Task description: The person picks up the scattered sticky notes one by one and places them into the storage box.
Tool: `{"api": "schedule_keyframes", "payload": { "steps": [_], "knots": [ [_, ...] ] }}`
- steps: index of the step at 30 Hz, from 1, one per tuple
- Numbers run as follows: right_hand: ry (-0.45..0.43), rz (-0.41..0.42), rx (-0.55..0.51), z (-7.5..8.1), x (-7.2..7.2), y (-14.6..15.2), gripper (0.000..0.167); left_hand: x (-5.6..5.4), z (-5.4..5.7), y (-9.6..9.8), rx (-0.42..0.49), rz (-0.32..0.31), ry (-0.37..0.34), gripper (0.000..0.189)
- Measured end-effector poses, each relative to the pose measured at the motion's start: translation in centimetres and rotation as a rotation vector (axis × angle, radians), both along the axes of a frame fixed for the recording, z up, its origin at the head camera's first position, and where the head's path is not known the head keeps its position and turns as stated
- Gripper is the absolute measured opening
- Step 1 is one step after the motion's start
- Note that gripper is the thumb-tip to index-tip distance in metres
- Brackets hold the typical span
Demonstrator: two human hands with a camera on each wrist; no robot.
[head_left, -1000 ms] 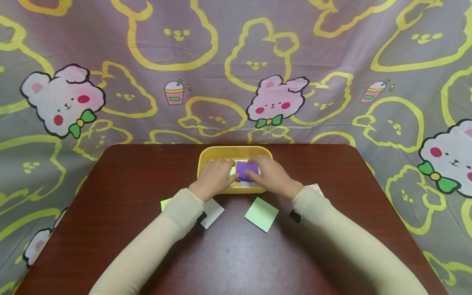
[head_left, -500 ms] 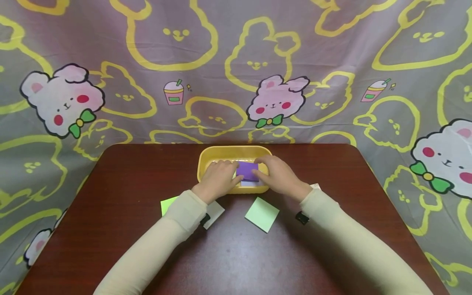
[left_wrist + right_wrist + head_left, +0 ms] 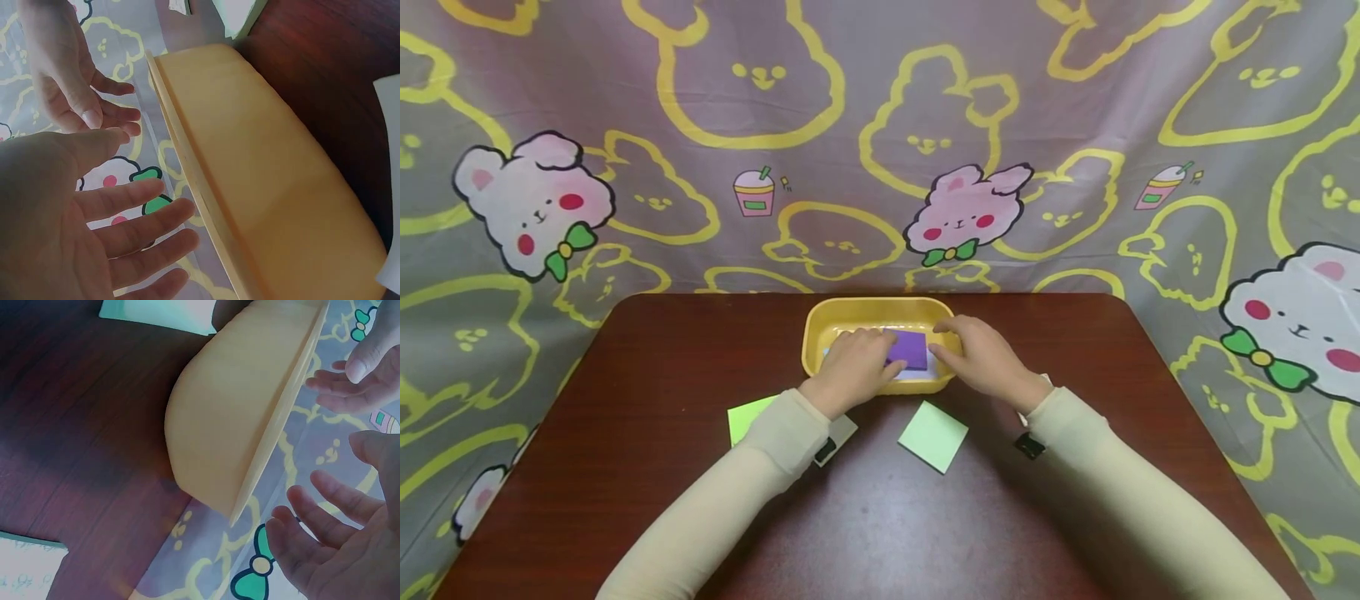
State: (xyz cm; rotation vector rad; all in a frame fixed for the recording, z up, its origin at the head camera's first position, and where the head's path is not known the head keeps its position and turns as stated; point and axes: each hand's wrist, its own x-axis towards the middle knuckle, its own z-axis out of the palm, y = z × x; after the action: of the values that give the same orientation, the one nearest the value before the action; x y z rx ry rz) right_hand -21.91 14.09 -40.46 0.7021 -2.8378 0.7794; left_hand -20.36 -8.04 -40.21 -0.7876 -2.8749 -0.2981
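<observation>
A purple sticky-note pad (image 3: 910,350) lies inside the yellow box (image 3: 917,387), above a pale lavender piece. My left hand (image 3: 856,367) hovers over the box's left half, its fingertips overlapping the purple pad's left edge in the head view. Seen from the left wrist, its fingers (image 3: 147,231) are spread and extended above the rim with nothing gripped. Over the box's right end is my right hand (image 3: 987,357), thumb and fingers apart, just right of the purple pad. The right wrist view also shows those fingers (image 3: 337,500) loose and holding nothing.
On the brown table (image 3: 865,517), a pale green pad (image 3: 932,437) sits in front of the box. A bright green pad (image 3: 749,414) and a grey-white pad (image 3: 844,433) lie partly under the left forearm. A patterned pad (image 3: 28,569) is by the right wrist. Patterned fabric (image 3: 850,100) hangs behind.
My right hand has drawn back rightward, away from the purple pad. The left hand has shifted right over the box. The purple pad, earlier between both hands, now sits slightly farther right.
</observation>
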Motion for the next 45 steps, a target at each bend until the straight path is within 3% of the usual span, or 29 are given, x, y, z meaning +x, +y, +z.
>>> {"api": "schedule_keyframes", "payload": {
  "steps": [11, 24, 31, 45],
  "knots": [
    [0.000, -0.023, -0.007, 0.0, 0.1, 1.7, 0.036, 0.4, 0.2, 1.3, -0.002, -0.034, 0.006, 0.031],
    [0.007, -0.063, -0.012, -1.3, 0.2, 4.0, 0.030, 1.0, -0.2, 2.3, 0.000, -0.050, -0.023, 0.029],
    [-0.015, -0.095, 0.003, -2.2, 0.6, 5.3, 0.033, 1.4, -0.6, 2.9, -0.042, -0.065, -0.003, 0.034],
    [-0.073, -0.140, 0.056, -3.4, 0.8, 8.7, 0.037, 2.1, -0.9, 4.1, -0.031, -0.125, 0.043, 0.033]
  ]
}}
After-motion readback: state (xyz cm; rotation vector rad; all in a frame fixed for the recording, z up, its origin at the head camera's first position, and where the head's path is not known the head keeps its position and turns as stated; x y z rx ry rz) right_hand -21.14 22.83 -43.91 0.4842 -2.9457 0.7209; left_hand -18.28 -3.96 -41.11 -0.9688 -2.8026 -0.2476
